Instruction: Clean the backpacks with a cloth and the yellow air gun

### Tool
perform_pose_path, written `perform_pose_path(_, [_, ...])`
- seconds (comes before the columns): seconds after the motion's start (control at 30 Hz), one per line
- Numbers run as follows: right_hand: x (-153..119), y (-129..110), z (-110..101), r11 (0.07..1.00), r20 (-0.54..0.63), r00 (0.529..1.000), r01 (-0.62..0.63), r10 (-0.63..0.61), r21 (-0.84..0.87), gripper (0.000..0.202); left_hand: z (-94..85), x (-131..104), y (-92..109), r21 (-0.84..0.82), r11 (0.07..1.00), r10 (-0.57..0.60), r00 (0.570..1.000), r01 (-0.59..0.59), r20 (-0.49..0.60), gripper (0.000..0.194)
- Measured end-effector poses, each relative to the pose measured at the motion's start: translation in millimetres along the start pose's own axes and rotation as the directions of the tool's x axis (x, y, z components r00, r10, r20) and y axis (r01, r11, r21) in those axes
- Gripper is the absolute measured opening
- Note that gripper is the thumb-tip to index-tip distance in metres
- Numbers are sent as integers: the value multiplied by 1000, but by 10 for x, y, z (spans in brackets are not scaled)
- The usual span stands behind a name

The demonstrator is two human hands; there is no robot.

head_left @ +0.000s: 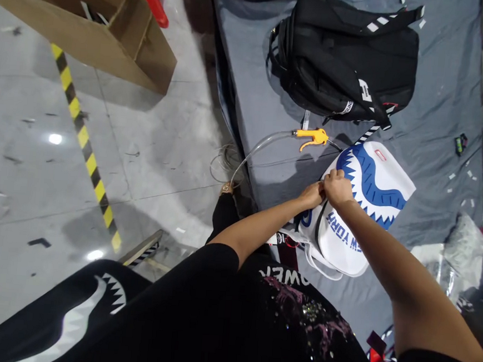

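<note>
White backpack, position: the white backpack [371, 180] lies on the grey cloth [440, 146] ahead of me and to my right, front panel up.
Long axis: slants from the carry loop [321, 272], near my body, to the far end, up and to the right.
Governing relation: both my hands meet at the bag's left side edge; most of the front panel lies to their right.
Nearer hand: my right hand [338, 187] rests over the panel's border; my left hand [312, 194] is at the edge itself.
Hand state: fingers of both curled, hands touching or nearly so; whether they pinch a zip or fabric I cannot tell.
Backpack finish: smooth white, leather-like, rounded at the loop end; blue shark-mouth print [390, 199] with pointed teeth; blue lettering [338, 227] partly under my right forearm.
Air blow gun: the yellow air blow gun [312, 136], apparently hard plastic, lies beyond my hands, nozzle towards the bag, on a clear, flexible hose [265, 142].
Black backpack: the bulky black backpack [355, 61], matt fabric, lies farther off, straps uppermost.
Cloth: creased, with pale scraps.
</note>
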State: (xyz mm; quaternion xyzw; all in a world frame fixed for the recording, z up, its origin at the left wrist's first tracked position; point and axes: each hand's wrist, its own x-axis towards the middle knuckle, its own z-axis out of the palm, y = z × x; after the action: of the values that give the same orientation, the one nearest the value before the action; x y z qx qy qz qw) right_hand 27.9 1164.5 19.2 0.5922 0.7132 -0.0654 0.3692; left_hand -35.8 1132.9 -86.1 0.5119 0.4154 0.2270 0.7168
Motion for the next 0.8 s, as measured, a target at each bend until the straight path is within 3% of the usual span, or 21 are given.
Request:
perform_pose_path(0.1, [-25,149,43,996,-33,999,30,-27,81,31,72,14,9,43,999,24,999,-26,48,33])
perform_pose_path(0.17, [-30,333,111,966,-155,988,25,16,256,26,117,15,4,87,994,62,996,-68,68,39])
perform_pose_path(0.27, [-25,661,283,799,-346,895,-18,280,601,26,123,27,-1,170,972,142,983,-160,114,46])
perform_pose_path(0.33, [-10,823,421,608,-291,844,-51,450,792,28,81,53,11,230,949,179,969,-216,171,46])
perform_pose_path(0.4, [19,896,538,422,-143,854,-95,500,902,31,29,83,40,313,914,195,957,-257,216,42])
perform_pose_path(0.43, [36,901,578,372,-94,865,-111,492,921,31,9,93,59,367,891,198,955,-269,220,39])
perform_pose_path(0.5, [59,868,612,414,-114,878,-101,465,905,30,-1,94,99,484,834,203,963,-265,178,32])
perform_pose_path(0.6, [45,774,583,643,-295,855,-58,428,764,29,59,53,134,659,722,234,971,-210,54,29])
perform_pose_path(0.67, [11,713,564,749,-386,829,-58,404,660,31,117,21,128,738,649,262,965,-184,11,30])
perform_pose_path(0.8, [-34,639,605,835,-454,825,-38,336,548,34,166,9,72,828,524,315,949,-199,29,31])
